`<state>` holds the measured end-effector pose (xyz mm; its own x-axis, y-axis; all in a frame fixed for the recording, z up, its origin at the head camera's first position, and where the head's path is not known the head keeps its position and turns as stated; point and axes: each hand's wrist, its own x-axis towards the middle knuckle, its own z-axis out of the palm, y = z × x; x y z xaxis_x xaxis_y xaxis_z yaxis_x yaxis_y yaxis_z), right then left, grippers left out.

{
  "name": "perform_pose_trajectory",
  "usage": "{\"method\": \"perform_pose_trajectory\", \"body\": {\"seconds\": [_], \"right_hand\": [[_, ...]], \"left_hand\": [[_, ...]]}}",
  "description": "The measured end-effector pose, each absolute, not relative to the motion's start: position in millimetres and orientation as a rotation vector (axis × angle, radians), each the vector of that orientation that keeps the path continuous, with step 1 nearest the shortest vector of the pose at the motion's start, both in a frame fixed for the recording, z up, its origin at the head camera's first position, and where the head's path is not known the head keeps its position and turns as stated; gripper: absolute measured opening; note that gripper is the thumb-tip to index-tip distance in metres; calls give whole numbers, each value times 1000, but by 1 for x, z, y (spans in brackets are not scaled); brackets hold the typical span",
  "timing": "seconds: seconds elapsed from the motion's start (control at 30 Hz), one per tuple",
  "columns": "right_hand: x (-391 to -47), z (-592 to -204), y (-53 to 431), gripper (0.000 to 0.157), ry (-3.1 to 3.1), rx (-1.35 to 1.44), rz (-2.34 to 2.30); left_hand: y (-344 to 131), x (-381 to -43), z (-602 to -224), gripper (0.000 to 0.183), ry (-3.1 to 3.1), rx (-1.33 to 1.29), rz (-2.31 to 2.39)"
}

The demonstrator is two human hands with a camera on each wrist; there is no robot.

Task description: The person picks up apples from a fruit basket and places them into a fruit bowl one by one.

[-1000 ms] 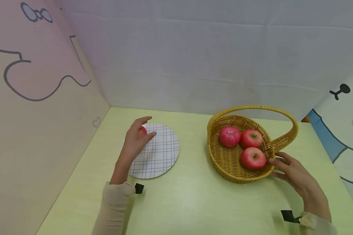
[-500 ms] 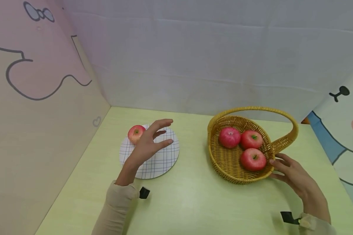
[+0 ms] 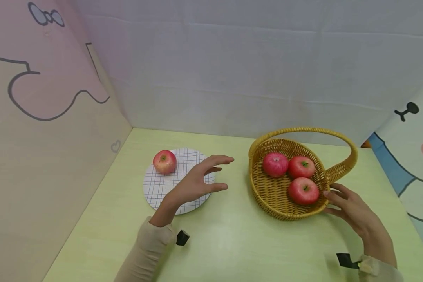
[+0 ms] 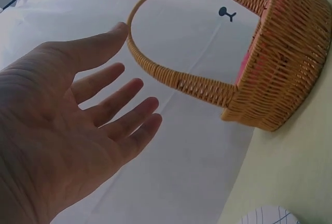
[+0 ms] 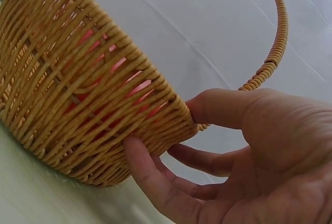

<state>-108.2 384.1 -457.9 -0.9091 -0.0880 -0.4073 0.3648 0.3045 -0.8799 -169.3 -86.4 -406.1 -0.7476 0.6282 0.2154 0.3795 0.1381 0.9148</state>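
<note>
My left hand is held over the right part of a round checked plate, thumb and fingers spread apart with nothing between them. In the left wrist view its palm and fingers show, and the basket's handle lies beyond the thumb. A red apple sits on the plate's far left part. To the right stands a wicker basket with a tall handle. Inside lie a pink-red apple and two red apples. My right hand holds the basket's right side, thumb at the rim and fingers against the outer wall.
All stands on a pale yellow-green table. A white cloth wall rises behind it. Printed panels border the left and right sides. A black piece sticks out from the left cuff, another from the right cuff.
My left hand has moved right and slightly nearer, away from the apple on the plate, which now shows whole. The right hand and the basket have stayed in place.
</note>
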Motion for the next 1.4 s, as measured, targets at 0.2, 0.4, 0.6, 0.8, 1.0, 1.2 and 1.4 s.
{"method": "perform_pose_trajectory", "body": {"seconds": [0.2,0.4,0.6,0.8,1.0,1.2,1.4], "right_hand": [[-109,-459,384,74,2182,266,-1642],[-109,-459,386,70,2158,239,-1693],[-108,-459,387,73,2155,234,-1694],[-109,-459,387,74,2156,239,-1672],[-111,-460,387,71,2147,244,-1692],[-110,-460,389,64,2105,249,-1750],[-108,-460,388,60,2070,259,-1796]], "left_hand": [[-65,-164,-408,69,2081,1108,1571],[-40,-161,-412,73,2045,1231,1497],[-16,-159,-415,73,2045,1234,1516],[7,-156,-419,76,2077,1238,1491],[25,-160,-425,74,2126,1252,1440],[39,-162,-431,73,2200,1210,1387],[52,-165,-437,72,2249,1156,1329]]}}
